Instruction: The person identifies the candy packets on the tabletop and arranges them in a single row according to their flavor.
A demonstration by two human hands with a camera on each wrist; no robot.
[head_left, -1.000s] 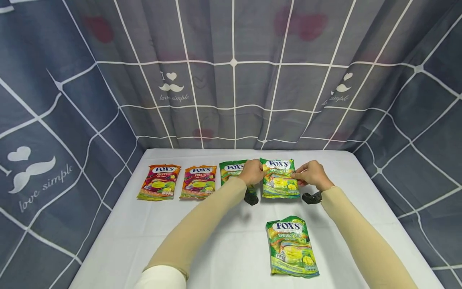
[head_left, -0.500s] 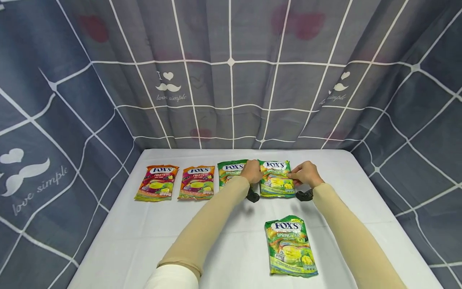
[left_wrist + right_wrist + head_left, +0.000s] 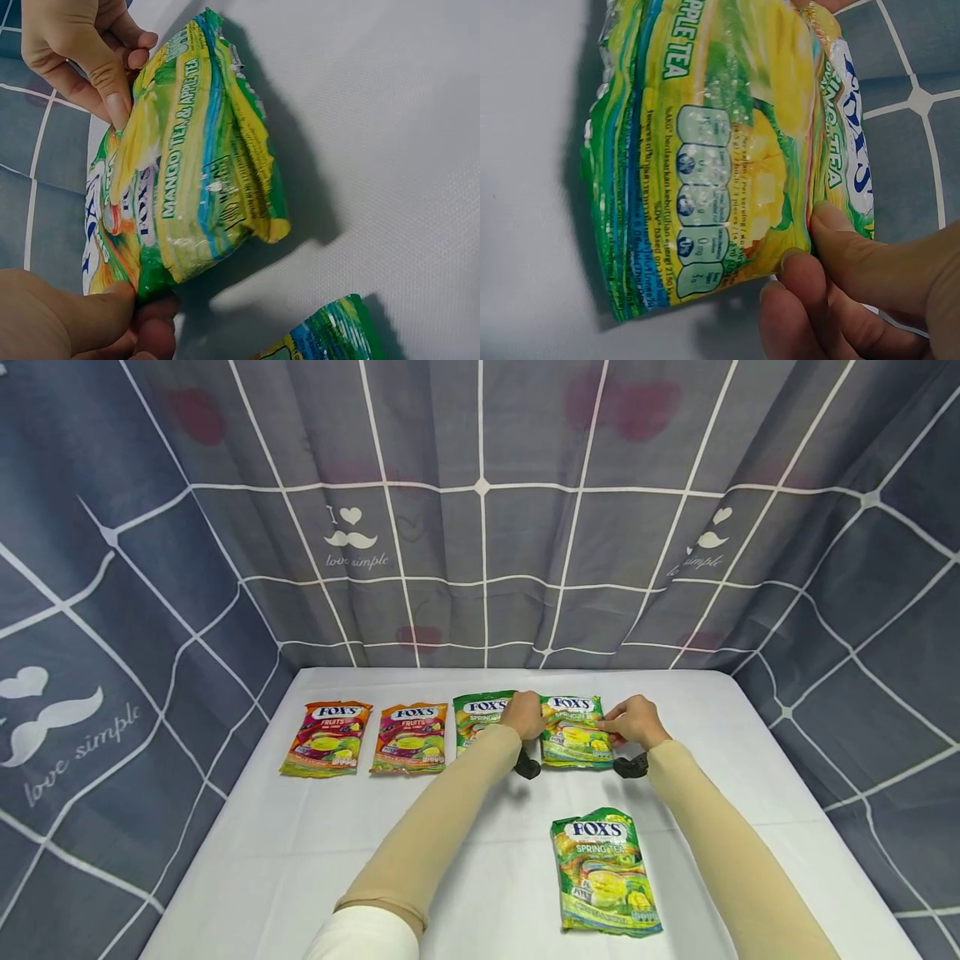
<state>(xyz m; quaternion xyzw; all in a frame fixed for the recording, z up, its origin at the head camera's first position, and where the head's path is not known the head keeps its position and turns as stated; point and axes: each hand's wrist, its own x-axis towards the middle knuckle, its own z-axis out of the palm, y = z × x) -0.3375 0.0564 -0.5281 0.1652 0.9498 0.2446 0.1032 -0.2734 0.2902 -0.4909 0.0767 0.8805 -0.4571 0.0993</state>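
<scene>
A green and yellow bag of Fox's Spring Tea candy [image 3: 576, 733] is held between my two hands at the back of the table. My left hand [image 3: 525, 716] pinches its left edge between thumb and fingers. On the opposite edge, my right hand [image 3: 636, 722] grips with thumb and fingertips. Lettering on the pack [image 3: 180, 142] reads mango tea and apple tea in the left wrist view. Whether its underside fully touches the cloth is hard to tell. Just left lies a second green candy bag [image 3: 474, 714], partly covered by my left hand and forearm.
Two orange and purple Fox's Fruits bags [image 3: 327, 739] [image 3: 410, 739] lie in the same row at left. Another Spring Tea bag [image 3: 606, 872] lies nearer the front, between my forearms. A white cloth covers the table [image 3: 315, 860], and grey checked curtains [image 3: 420, 543] enclose it.
Both hands have brought the held candy bag slightly left and it looks lower than a second ago. During the last half second it has stayed almost still. The other bags keep their places.
</scene>
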